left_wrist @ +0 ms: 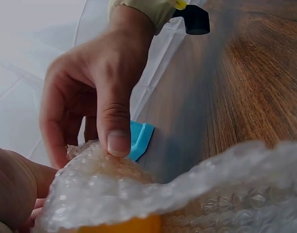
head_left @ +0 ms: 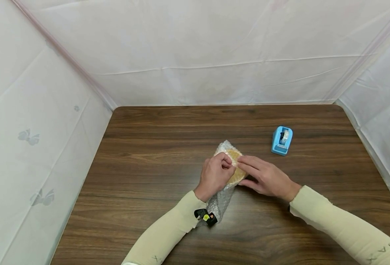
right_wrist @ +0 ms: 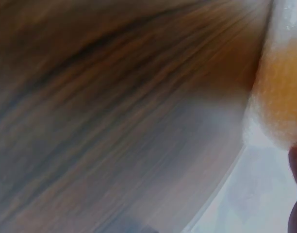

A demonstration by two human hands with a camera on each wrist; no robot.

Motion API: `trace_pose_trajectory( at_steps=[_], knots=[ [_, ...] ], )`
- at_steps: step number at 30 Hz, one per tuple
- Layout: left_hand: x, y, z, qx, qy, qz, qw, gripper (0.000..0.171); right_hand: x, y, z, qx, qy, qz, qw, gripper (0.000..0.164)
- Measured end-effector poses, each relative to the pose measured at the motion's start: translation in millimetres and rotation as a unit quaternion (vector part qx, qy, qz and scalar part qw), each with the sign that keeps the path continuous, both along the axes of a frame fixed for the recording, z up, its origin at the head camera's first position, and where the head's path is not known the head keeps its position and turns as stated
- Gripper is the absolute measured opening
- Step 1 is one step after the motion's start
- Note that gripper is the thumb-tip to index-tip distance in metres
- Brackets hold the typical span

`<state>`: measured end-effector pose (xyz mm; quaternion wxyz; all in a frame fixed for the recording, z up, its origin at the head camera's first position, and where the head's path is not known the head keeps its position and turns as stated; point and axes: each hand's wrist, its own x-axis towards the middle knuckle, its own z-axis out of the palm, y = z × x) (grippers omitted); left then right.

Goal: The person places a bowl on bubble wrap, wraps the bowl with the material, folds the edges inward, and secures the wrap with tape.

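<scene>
A yellow, rounded thing (head_left: 238,176) lies wrapped in clear bubble wrap (head_left: 222,201) near the middle of the table; its exact kind is hidden by the wrap. Over the left part of the bundle is my left hand (head_left: 214,176), fingers curled, pinching the bubble wrap close to the yellow face. From the right, my right hand (head_left: 270,179) holds the bundle's edge, fingertips on top and thumb lower down. In the left wrist view, the right thumb (left_wrist: 118,141) presses on the bubble wrap's raised edge. Yellow (right_wrist: 284,92) shows through the wrap in the right wrist view.
A light-blue tape dispenser (head_left: 282,140) with a roll in it stands behind and to the right of the bundle. The dark wooden table (head_left: 142,162) meets white hanging sheets (head_left: 195,86) at the back and both sides.
</scene>
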<state>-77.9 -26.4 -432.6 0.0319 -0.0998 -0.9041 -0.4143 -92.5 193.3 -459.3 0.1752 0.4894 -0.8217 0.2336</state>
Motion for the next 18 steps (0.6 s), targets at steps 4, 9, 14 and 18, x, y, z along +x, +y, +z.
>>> trace_pose_trajectory(
  at_steps=[4,9,14,18],
  knots=[
    [0.6,1,-1.7,-0.003,0.001,0.004,1.0000,0.010,5.7,-1,5.8,-0.005,-0.050,-0.041,0.998,0.053],
    [0.5,3,-2.7,-0.004,0.003,0.012,0.9999,0.010,13.6,-2,15.1,-0.045,-0.139,-0.118,0.982,0.045],
    [0.5,4,-3.2,-0.003,0.010,0.020,0.9998,0.010,11.8,-10,24.8,-0.079,-0.249,-0.178,0.949,0.016],
    [0.7,5,-4.2,-0.002,0.020,0.024,0.9995,0.010,4.4,-22,30.1,-0.067,-0.340,-0.220,0.912,0.009]
  ],
)
